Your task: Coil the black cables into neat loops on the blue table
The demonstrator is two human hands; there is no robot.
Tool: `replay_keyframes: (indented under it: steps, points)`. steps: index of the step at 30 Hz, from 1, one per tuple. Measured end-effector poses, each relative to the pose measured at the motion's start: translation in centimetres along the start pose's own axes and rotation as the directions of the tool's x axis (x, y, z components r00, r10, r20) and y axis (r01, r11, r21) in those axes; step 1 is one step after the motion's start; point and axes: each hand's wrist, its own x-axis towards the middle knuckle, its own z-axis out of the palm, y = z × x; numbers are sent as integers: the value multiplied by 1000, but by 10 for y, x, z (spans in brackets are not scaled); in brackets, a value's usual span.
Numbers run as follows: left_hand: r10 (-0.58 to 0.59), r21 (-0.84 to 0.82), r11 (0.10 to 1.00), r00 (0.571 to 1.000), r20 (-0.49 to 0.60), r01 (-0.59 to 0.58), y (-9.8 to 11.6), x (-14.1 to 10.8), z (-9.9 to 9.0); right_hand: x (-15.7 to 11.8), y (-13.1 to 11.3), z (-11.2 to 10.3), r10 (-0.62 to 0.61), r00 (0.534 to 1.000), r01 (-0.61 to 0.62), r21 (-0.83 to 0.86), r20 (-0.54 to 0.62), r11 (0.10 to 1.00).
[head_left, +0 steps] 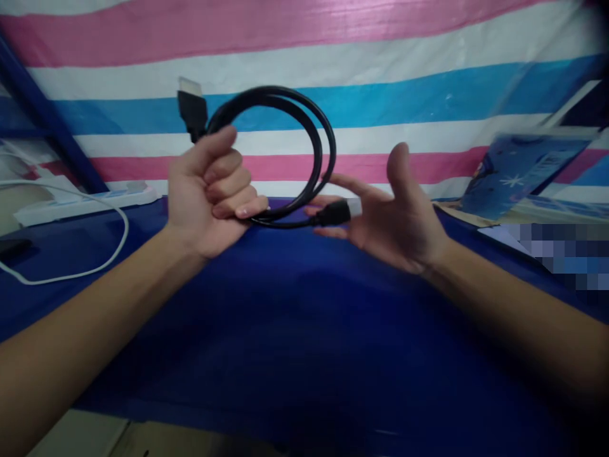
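My left hand (214, 190) is closed around a black cable (328, 146), which is wound into a round coil and held up above the blue table. One connector (193, 111), black with a pale cover on its tip, sticks up beyond my left thumb. From under the coil the other end runs to the right, and its connector (333, 213) also has a whitish tip. My right hand (385, 216) is open, palm turned inward and thumb raised, right beside that connector. Its fingers reach behind the cable end; whether they touch it I cannot tell.
The dark blue table (295, 330) lies below my hands. At the left are a white power strip (90, 203), a white cord (124, 235) and a dark flat object (14, 247). A blue printed packet (518, 174) leans at the right. Behind hangs a striped sheet (404, 89).
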Motion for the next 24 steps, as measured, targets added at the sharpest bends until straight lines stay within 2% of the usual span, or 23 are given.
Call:
replay_keyframes:
  steps: [3, 6, 9, 11, 13, 14, 15, 16, 17, 20, 22, 24]
  points:
    - [71, -56, 996, 997, -12, -71, 12, -3, 12, -3, 4, 11, 17, 991, -30, 96, 136, 995]
    - [60, -124, 990, 995, -75, -69, 11, -1, 22, -5, 0, 24, -106, 987, 96, 90, 120, 991]
    - [17, -171, 985, 992, -129, -39, 1, 12, 31, -2, -6, 28, -172, 985, 172, -15, 10, 985]
    - [-18, -132, 991, 993, -115, 3, -11, 27, 37, 5, -7, 20, -210, 970, 198, -103, -126, 975]
    - [-51, -24, 998, 994, -97, 49, -33, 49, 41, 14, -5, 1, -256, 910, 192, -218, -326, 957]
    - [-43, 70, 996, 996, -79, 49, -47, 61, 41, 18, -4, -13, -272, 860, 150, -297, -432, 943]
    - [-22, 203, 978, 995, -100, 42, -63, 74, 40, 21, -2, -28, -306, 775, 73, -402, -554, 913]
    - [-13, 365, 929, 991, -133, 61, -81, 86, 38, 23, 0, -44, -325, 686, -84, -516, -650, 853]
    - [-17, 548, 829, 986, -168, 107, -98, 98, 35, 24, 1, -60, -308, 658, -181, -541, -687, 821]
    - [-20, 716, 666, 965, -261, 207, -138, 122, 23, 24, 6, -96, -225, 660, -372, -572, -717, 731]
    - [24, 808, 546, 959, -281, 223, -150, 129, 17, 26, 8, -109, -183, 648, -478, -582, -739, 658]
    - [77, 892, 411, 967, -242, 190, -151, 132, 13, 30, 8, -116, -179, 642, -533, -602, -745, 595]
